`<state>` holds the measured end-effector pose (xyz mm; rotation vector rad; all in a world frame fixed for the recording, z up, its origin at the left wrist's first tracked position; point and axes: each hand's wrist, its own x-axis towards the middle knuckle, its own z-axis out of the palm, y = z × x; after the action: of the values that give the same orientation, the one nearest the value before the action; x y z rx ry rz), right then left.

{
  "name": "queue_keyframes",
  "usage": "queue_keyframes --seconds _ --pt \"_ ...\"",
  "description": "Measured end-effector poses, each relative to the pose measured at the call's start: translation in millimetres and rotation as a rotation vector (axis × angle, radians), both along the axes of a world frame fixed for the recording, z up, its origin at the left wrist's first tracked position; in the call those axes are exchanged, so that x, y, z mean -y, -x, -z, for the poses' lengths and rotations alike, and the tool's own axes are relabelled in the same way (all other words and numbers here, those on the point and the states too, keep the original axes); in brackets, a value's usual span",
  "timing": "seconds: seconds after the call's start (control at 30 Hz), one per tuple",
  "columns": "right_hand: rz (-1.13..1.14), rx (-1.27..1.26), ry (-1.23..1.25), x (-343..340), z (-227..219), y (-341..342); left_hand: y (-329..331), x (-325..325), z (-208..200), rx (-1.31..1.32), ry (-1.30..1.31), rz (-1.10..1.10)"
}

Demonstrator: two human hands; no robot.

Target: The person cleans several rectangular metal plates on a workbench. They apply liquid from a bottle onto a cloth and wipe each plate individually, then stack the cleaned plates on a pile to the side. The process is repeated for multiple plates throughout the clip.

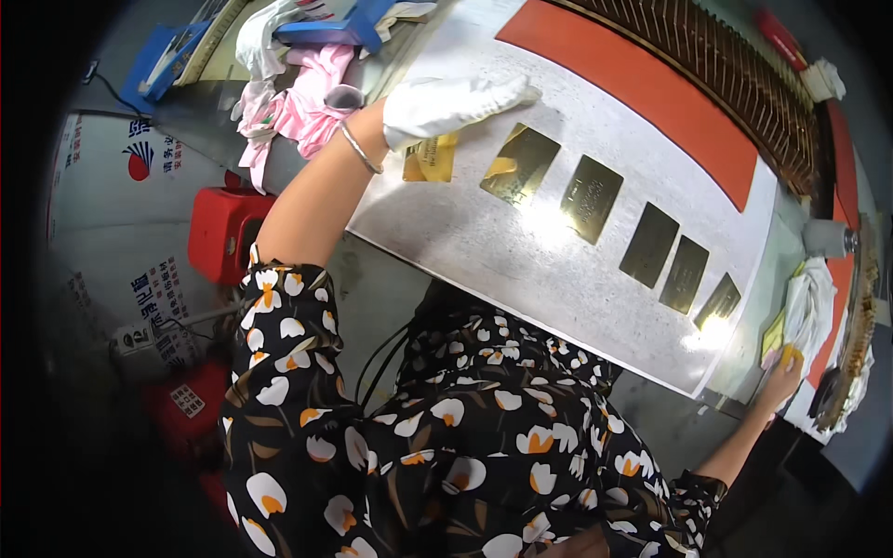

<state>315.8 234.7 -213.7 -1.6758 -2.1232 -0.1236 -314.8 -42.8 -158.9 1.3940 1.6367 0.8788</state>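
My left hand (456, 104), in a white glove, is stretched out flat over the upper left of the pale work surface (465, 242). Beneath its palm edge a shiny gold card (431, 160) is partly covered. Several more gold metal cards lie in a slanting row to the right, among them a reflective one (523, 166) and an engraved one (593, 199). At the far right my right hand (784, 379) is curled beside a white cloth (809, 307), with something orange-yellow at its fingers. What it grips is too small to make out.
An orange-red mat (642, 93) lies along the far side, before a brown slotted rack (716, 74). Pink cloth (312, 98) and a blue tray (339, 28) are at the upper left. A red stool (219, 232) stands left of the table. A grey-white bottle (826, 239) is at right.
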Motion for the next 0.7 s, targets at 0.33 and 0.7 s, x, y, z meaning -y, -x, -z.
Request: queue_keyframes --seconds 0.33,0.7 --pt "0.002 -0.052 -0.003 7 -3 9 -28 -20 -8 -0.060 0.119 0.069" --pt "-0.007 -0.054 -0.031 6 -3 8 -30 -18 -2 0.105 -0.036 0.054"
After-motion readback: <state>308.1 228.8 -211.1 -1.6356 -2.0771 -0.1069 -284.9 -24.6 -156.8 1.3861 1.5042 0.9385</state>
